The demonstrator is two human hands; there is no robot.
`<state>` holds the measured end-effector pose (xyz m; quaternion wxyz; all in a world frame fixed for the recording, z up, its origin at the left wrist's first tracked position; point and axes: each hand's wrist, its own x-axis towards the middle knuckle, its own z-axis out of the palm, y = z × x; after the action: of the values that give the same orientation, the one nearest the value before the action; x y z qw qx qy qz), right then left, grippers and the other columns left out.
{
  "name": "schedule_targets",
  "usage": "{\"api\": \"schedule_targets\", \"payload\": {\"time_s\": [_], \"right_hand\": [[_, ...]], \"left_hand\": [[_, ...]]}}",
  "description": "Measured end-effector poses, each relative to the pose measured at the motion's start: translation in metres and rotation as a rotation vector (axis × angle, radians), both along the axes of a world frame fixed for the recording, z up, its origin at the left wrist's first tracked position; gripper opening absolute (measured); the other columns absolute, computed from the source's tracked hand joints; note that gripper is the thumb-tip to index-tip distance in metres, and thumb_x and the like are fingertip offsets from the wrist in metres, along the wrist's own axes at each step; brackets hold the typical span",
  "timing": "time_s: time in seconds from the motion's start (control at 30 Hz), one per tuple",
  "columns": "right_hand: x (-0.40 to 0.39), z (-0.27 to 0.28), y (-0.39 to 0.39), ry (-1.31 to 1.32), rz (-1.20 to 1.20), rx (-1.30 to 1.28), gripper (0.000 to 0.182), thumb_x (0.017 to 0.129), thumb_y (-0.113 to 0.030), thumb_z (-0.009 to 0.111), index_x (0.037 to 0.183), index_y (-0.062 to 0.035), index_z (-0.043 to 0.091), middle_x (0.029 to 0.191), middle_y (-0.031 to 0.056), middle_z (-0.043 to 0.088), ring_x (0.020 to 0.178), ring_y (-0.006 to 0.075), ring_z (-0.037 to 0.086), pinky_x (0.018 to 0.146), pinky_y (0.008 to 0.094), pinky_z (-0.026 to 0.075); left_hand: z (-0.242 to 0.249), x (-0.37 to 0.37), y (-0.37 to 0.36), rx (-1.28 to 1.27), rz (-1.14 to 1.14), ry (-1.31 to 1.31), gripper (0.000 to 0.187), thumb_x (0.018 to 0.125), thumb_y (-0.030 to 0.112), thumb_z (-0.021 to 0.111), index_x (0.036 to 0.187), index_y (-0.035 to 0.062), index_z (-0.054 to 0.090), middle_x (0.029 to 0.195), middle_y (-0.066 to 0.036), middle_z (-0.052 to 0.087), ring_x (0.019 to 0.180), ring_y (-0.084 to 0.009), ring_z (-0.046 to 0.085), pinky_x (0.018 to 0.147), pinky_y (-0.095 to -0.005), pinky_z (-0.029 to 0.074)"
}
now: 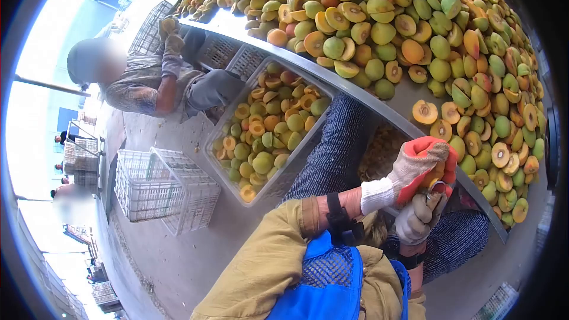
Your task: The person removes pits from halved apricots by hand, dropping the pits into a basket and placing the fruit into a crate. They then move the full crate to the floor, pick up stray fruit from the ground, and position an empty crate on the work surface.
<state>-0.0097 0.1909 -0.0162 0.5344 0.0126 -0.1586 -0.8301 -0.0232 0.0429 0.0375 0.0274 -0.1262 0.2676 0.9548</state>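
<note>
My left hand (422, 166), in a white glove with a red coated palm, is closed around a peach half (435, 175) with yellow-orange flesh. Just below it, my right hand (418, 218) wears a greyish glove and grips a small metal tool (438, 186) with a rounded end against the fruit. Most of the tool is hidden by the fingers. Both hands are close together over my lap, beside the metal table edge (409, 127). On the table lies a large heap of halved peaches (409, 52), green-yellow outside, many with brown stones in them.
To my left stands a clear plastic crate (265, 192) full of peach halves. Beyond it are white slatted crates (169, 186) on the concrete floor. Another person (160, 86) in gloves sits at the table's far side, holding fruit. More people and stacked crates appear in the background.
</note>
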Motion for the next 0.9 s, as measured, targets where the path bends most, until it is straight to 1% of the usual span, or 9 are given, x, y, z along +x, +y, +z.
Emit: {"api": "schedule_targets", "payload": {"time_s": [0.1, 0.23, 0.33, 0.47, 0.6, 0.7, 0.73, 0.83, 0.9], "right_hand": [[-0.013, -0.018, 0.003, 0.239, 0.132, -0.132, 0.05, 0.107, -0.055, 0.039, 0.086, -0.01, 0.043, 0.057, -0.0035, 0.04, 0.035, 0.0069, 0.031, 0.033, 0.025, 0.028], [-0.013, -0.03, 0.006, 0.183, 0.059, 0.006, 0.049, 0.106, -0.055, 0.041, 0.083, -0.012, 0.04, 0.055, -0.0034, 0.041, 0.035, 0.0037, 0.029, 0.033, 0.0243, 0.028], [-0.012, -0.036, -0.005, 0.134, 0.049, 0.062, 0.047, 0.107, -0.056, 0.04, 0.084, -0.0138, 0.038, 0.056, -0.0029, 0.043, 0.036, 0.0043, 0.03, 0.035, 0.0245, 0.03], [-0.01, -0.042, -0.018, 0.057, 0.082, 0.126, 0.046, 0.107, -0.055, 0.038, 0.084, -0.0154, 0.036, 0.06, -0.001, 0.045, 0.038, 0.0059, 0.033, 0.037, 0.0245, 0.033], [-0.009, -0.044, -0.023, -0.008, 0.11, 0.24, 0.045, 0.108, -0.053, 0.038, 0.084, -0.0156, 0.036, 0.06, 0.0004, 0.045, 0.04, 0.007, 0.035, 0.038, 0.0245, 0.033], [-0.007, -0.049, -0.026, -0.02, 0.124, 0.306, 0.046, 0.108, -0.054, 0.038, 0.084, -0.0145, 0.036, 0.059, 0.0004, 0.043, 0.04, 0.0075, 0.034, 0.038, 0.0252, 0.033], [-0.007, -0.05, -0.027, -0.026, 0.131, 0.325, 0.046, 0.108, -0.054, 0.038, 0.084, -0.0143, 0.036, 0.059, 0.0003, 0.043, 0.04, 0.0077, 0.034, 0.038, 0.0254, 0.033], [-0.005, -0.057, -0.028, -0.06, 0.154, 0.351, 0.047, 0.107, -0.054, 0.039, 0.085, -0.0134, 0.037, 0.06, 0.0004, 0.042, 0.041, 0.009, 0.035, 0.039, 0.0263, 0.034], [-0.008, -0.063, -0.03, -0.078, 0.184, 0.336, 0.046, 0.107, -0.054, 0.039, 0.086, -0.0129, 0.037, 0.061, 0.0009, 0.042, 0.042, 0.0094, 0.036, 0.039, 0.0268, 0.034]], "left_hand": [[0.0, 0.018, -0.065, -0.038, 0.118, 0.152, 0.043, 0.102, 0.042, 0.057, 0.113, 0.0013, 0.061, 0.103, -0.015, 0.065, 0.09, -0.0303, 0.07, 0.07, -0.0441, 0.064], [-0.022, 0.068, -0.17, 0.112, 0.296, 0.12, 0.058, 0.102, 0.057, 0.05, 0.127, 0.0051, 0.059, 0.122, -0.016, 0.063, 0.108, -0.0379, 0.067, 0.077, -0.0509, 0.063], [-0.04, 0.093, -0.206, 0.145, 0.417, 0.156, 0.061, 0.099, 0.059, 0.052, 0.126, 0.0053, 0.063, 0.121, -0.015, 0.065, 0.117, -0.0378, 0.063, 0.097, -0.0476, 0.057], [-0.056, 0.111, -0.232, 0.121, 0.509, 0.098, 0.054, 0.101, 0.051, 0.056, 0.13, 0.0047, 0.06, 0.122, -0.014, 0.064, 0.116, -0.0359, 0.064, 0.1, -0.05, 0.055], [-0.082, 0.149, -0.25, -0.214, 0.603, -0.106, 0.047, 0.098, 0.014, 0.066, 0.14, 0.0046, 0.046, 0.125, -0.012, 0.057, 0.118, -0.03, 0.063, 0.104, -0.0493, 0.055], [-0.108, 0.176, -0.254, -0.344, 0.557, -0.156, 0.045, 0.096, 0.011, 0.067, 0.137, 0.0036, 0.049, 0.123, -0.012, 0.057, 0.119, -0.0303, 0.062, 0.104, -0.0508, 0.054], [-0.11, 0.165, -0.264, -0.369, 0.568, -0.525, 0.044, 0.097, 0.012, 0.065, 0.138, 0.0051, 0.05, 0.124, -0.014, 0.058, 0.119, -0.0307, 0.062, 0.102, -0.0469, 0.055], [-0.148, 0.138, -0.314, -0.74, 0.67, -0.093, 0.038, 0.096, 0.011, 0.062, 0.133, 0.0085, 0.057, 0.119, -0.009, 0.065, 0.109, -0.0223, 0.067, 0.092, -0.0382, 0.057], [-0.164, 0.118, -0.353, -1.514, 0.65, -0.347, 0.037, 0.093, 0.007, 0.063, 0.13, 0.009, 0.062, 0.117, -0.009, 0.069, 0.108, -0.0192, 0.068, 0.092, -0.0334, 0.054]]}}
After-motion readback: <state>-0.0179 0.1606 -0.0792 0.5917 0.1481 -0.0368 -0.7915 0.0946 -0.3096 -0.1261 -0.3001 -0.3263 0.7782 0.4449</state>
